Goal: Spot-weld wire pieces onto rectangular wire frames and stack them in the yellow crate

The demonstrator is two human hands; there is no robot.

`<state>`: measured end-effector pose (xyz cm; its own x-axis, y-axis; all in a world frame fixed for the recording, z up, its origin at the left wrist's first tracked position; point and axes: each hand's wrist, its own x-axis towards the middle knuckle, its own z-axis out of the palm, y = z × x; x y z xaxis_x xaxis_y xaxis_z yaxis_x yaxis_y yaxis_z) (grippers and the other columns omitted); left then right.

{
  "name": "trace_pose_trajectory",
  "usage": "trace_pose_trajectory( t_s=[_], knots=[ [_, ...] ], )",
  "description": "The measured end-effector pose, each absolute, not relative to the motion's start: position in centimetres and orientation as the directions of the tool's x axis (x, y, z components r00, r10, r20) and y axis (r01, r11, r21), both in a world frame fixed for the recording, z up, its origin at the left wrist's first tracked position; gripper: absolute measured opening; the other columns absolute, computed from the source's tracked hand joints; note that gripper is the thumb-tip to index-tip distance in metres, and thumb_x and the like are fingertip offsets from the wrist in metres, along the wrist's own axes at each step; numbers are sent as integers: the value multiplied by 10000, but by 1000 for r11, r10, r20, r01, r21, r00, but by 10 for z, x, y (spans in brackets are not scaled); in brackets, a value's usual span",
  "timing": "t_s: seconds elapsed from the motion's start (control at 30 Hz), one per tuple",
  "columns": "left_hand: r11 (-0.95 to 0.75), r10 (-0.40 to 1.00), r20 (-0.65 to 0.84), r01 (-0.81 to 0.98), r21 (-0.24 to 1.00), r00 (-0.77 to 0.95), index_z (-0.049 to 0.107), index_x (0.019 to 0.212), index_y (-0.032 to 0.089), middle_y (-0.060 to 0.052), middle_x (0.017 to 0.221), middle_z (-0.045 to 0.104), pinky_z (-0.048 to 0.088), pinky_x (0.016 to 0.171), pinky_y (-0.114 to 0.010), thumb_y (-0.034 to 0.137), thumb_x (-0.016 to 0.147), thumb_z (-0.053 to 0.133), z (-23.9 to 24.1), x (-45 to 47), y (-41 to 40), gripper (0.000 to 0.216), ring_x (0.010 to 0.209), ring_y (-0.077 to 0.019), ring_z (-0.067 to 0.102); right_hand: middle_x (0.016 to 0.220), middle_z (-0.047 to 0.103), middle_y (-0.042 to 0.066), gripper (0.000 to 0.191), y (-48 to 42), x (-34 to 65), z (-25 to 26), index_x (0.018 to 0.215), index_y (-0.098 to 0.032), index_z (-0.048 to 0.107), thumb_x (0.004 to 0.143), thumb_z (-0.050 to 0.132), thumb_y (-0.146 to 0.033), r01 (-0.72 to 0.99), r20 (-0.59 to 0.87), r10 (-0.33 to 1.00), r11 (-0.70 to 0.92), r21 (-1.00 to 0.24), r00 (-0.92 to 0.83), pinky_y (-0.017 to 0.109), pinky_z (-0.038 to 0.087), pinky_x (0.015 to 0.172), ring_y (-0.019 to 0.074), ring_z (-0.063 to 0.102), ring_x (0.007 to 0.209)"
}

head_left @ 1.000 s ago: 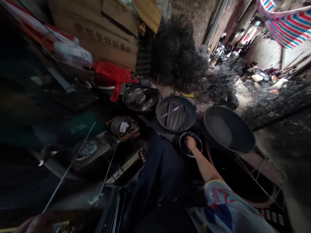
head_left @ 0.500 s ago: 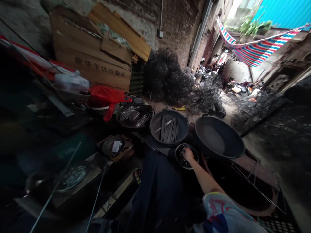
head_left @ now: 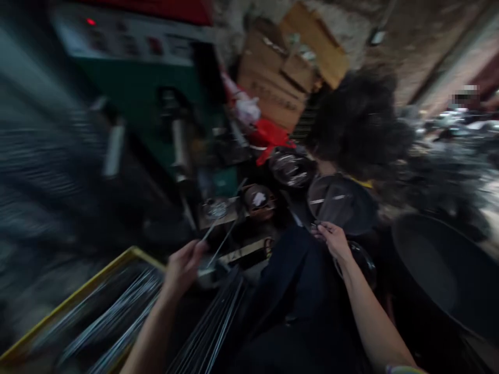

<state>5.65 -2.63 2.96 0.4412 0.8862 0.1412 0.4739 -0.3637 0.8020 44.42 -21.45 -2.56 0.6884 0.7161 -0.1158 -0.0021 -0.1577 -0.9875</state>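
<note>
My left hand (head_left: 184, 264) is closed in a pinch on thin metal rods (head_left: 220, 228) that slant up to the right, above a yellow-edged tray (head_left: 74, 301) of long rods. My right hand (head_left: 332, 240) is raised over my dark trouser leg (head_left: 296, 291), fingers pinched on a small dark piece I cannot make out. It hovers between a small round bowl (head_left: 360, 262) and a dark basin (head_left: 343, 200) holding flat metal strips. The whole view is smeared by motion.
A green machine (head_left: 156, 104) with a red light stands at the left. A large empty black basin (head_left: 440, 270) is at the right. Behind are another basin of metal pieces (head_left: 290, 169), a red bag (head_left: 271, 136), wooden crates (head_left: 284, 78) and heaps of black wire (head_left: 358, 119).
The view has swung left and down. My right hand has lifted out of the small bowl and moved toward me. My left hand with the rods has come into view.
</note>
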Motion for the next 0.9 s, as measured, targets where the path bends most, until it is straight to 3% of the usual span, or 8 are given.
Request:
trace_pose_trajectory(
  t_s=[0.1,0.23,0.53,0.9],
  knots=[
    [-336,900,115,499,799,421,610,733,159,32,571,475,351,538,-232,454,919,440,34,36,-30,388,556,-120,443,751,725,81,445,-141,371,-7,842,-146,656,665,778,-535,-107,-167,883,-133,-985,439,234,519,496,183,698,611],
    [-329,906,119,498,802,407,595,733,168,30,582,466,333,565,-233,445,930,420,39,34,-24,381,574,-126,432,571,649,7,447,-69,277,1,715,-157,594,673,737,-578,-147,-194,942,-159,-976,272,154,356,332,97,566,391],
    [-255,941,107,464,849,321,599,735,168,33,585,463,327,566,-224,432,948,417,17,12,-23,384,578,-125,440,443,491,-72,408,2,203,3,640,-177,534,665,752,-520,-305,-179,945,-91,-948,275,140,213,298,26,349,309],
    [-195,955,81,399,896,284,576,723,177,30,587,479,323,566,-227,435,955,405,3,4,-19,387,574,-126,436,478,452,-78,365,12,187,-6,725,-170,599,667,771,-488,-308,-182,946,-95,-947,269,153,182,338,30,299,370]
  ],
)
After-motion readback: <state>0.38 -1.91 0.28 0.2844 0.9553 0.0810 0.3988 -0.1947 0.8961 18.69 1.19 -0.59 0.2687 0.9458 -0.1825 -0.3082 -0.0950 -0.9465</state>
